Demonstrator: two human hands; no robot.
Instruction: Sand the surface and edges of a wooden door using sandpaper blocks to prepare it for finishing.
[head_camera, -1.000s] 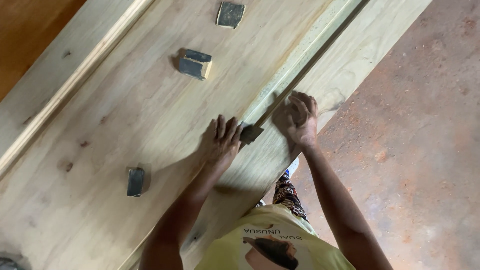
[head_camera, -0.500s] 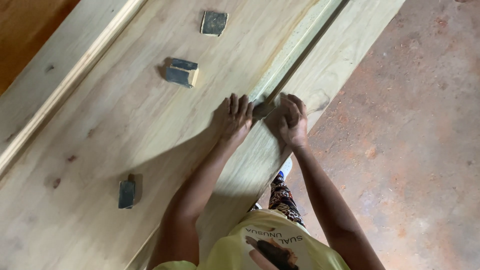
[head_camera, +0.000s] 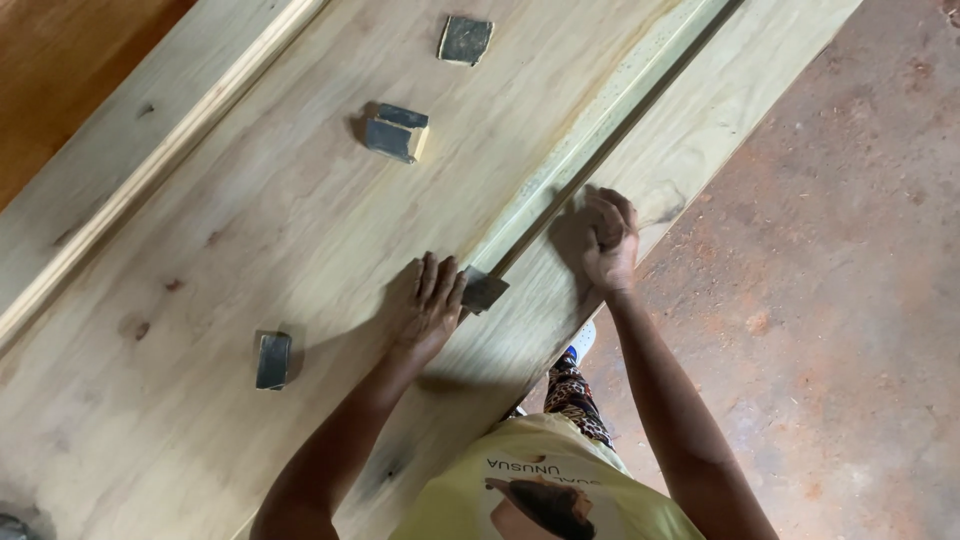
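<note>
Two hands work a groove here. The left hand (head_camera: 428, 305) lies flat on the broad pale plank (head_camera: 250, 250), fingers spread and pressing a small dark piece of sandpaper (head_camera: 483, 290) that pokes out just past the fingertips, right at the near end of the groove (head_camera: 600, 150). So the sandpaper sits on the right of the left hand, touching it, and between both hands; the left is clearly the nearer one. The right hand (head_camera: 610, 240) rests on the narrower board (head_camera: 720, 110) across the groove, fingers curled into a loose fist; whether it grips anything I cannot tell.

The groove's long axis runs diagonally, away from the person toward the upper right, and the sandpaper lies at its lower end.

The wood is light, matt, knotty, with a yellowish streak. On it, well apart: a sanding block (head_camera: 396, 132) wrapped in grey abrasive, a flat square scrap (head_camera: 465, 40), a folded scrap (head_camera: 272, 360). The reddish floor (head_camera: 850, 300) is dusty.
</note>
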